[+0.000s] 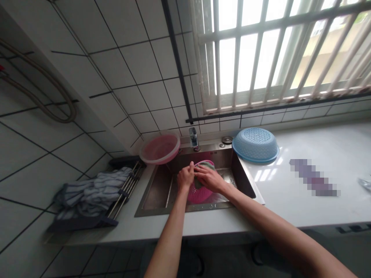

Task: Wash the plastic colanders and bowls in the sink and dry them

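Over the steel sink [153,193] both my hands work on a bright pink perforated basket [199,193]. My left hand [185,178] grips the basket's left rim with fingers curled. My right hand [209,178] presses a greenish cloth [206,165] against the basket's inside, fingers closed on it. The tap [193,138] stands just behind the hands at the sink's back edge.
A pale pink bowl [160,148] sits at the sink's back left corner. A blue colander [255,144] lies upside down on the white counter [319,208] to the right. A striped cloth [89,191] lies on a drying rack [124,191] at left. A barred window fills the upper right.
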A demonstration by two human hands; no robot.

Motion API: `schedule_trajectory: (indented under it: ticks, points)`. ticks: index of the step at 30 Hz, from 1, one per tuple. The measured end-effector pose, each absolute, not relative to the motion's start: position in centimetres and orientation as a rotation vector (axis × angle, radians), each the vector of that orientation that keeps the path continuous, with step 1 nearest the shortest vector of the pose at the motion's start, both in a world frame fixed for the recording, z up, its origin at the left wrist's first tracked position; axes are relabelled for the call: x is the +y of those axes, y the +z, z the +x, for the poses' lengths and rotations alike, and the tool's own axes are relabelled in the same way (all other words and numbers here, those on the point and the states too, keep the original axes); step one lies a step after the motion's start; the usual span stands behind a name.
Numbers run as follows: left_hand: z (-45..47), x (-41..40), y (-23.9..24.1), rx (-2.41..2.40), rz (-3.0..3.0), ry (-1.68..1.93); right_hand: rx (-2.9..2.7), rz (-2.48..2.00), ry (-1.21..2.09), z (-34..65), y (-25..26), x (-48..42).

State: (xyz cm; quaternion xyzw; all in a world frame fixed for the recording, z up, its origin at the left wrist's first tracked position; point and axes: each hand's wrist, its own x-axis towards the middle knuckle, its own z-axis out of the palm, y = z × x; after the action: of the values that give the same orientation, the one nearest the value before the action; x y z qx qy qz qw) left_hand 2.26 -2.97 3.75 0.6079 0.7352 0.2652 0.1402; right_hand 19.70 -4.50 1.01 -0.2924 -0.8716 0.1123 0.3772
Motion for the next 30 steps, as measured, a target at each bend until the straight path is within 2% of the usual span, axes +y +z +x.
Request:
schedule_trajectory:
  ticks: [9,16,19,24,30]
  points:
    - [1.7,-2.1,3.1,1.936,1.627,1.033,-2.071,-0.815,0.339,21.2,2.3,-3.5]
    - [0.9,-2.1,2.6,1.926,1.526,1.141,-1.691,-1.168,0.665,24.0,-0.3,-1.2]
    - [0.6,-1.8,2.1,1.879,1.546,1.177,-1.626,-1.177,0.757,24.5,-1.1,-0.6]
    - [0.9,-1.2,1.3,1.662,1.541,1.281,-1.648,-1.065,0.620,23.7,-0.2,-1.2]
    - [1.4,-1.1,1.2,1.544,1.558,1.206,-2.105,-0.834,0.375,20.8,1.1,-3.8]
